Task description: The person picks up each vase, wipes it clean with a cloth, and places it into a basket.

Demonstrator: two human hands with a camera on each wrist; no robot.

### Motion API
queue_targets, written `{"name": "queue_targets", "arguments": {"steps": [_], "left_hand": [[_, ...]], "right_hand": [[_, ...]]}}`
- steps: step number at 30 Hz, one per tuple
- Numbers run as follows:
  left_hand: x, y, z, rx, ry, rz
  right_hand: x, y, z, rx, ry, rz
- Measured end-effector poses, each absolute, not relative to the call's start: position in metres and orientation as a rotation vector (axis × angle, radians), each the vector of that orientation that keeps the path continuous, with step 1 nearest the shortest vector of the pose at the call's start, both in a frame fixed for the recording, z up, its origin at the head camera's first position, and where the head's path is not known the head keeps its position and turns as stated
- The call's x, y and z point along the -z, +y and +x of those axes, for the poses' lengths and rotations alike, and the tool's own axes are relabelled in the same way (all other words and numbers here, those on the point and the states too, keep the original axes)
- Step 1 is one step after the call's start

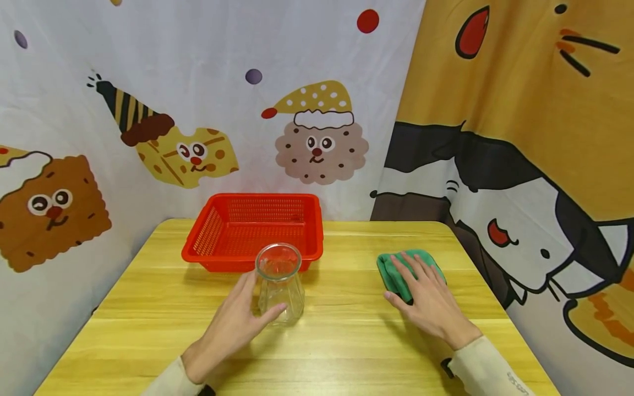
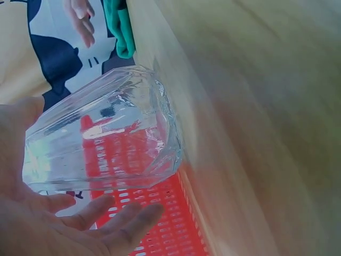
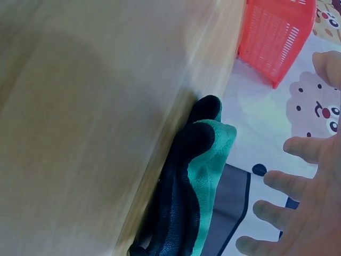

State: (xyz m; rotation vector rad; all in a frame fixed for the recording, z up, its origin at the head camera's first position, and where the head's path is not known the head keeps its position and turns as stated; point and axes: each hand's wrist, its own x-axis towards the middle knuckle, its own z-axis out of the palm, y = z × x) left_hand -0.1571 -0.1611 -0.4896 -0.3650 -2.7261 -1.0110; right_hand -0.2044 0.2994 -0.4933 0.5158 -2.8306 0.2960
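Note:
A clear glass jar [image 1: 280, 300] with faceted sides and a round rim stands upright on the table. My left hand [image 1: 231, 319] is at its left side, thumb in front and fingers behind. In the left wrist view, the thumb and the straight, parted fingers lie on either side of the glass [image 2: 106, 138]. To the right, my right hand [image 1: 432, 302] hovers over a folded green cloth [image 1: 389, 274], fingers spread. The right wrist view shows those fingers apart from the cloth [image 3: 205, 176], whose dark underside shows at the fold.
Behind the jar sits a red plastic basket [image 1: 218, 264] with perforated walls, near the table's back edge. The wooden table [image 1: 342, 341] meets a cartoon-printed curtain [image 1: 208, 49] at the back and right.

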Motion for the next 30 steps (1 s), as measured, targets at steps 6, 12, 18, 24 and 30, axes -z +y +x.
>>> {"name": "queue_targets", "arguments": {"steps": [6, 12, 18, 24, 30], "left_hand": [[0.492, -0.161, -0.161, 1.110, -2.683, -0.389], [0.493, -0.160, -0.164, 1.210, -2.649, -0.398], [0.493, -0.159, -0.165, 1.296, -2.635, -0.412], [0.493, -0.159, -0.166, 1.286, -2.635, -0.415], [0.493, -0.157, -0.168, 1.256, -2.638, -0.420]], "right_hand": [[0.496, 0.302, -0.208, -0.282, -2.834, 0.506], [0.498, 0.304, -0.212, -0.273, -2.857, 0.493], [0.498, 0.306, -0.216, -0.306, -2.894, 0.476], [0.497, 0.309, -0.221, -0.332, -2.930, 0.472], [0.497, 0.313, -0.224, -0.343, -2.928, 0.492]]}}
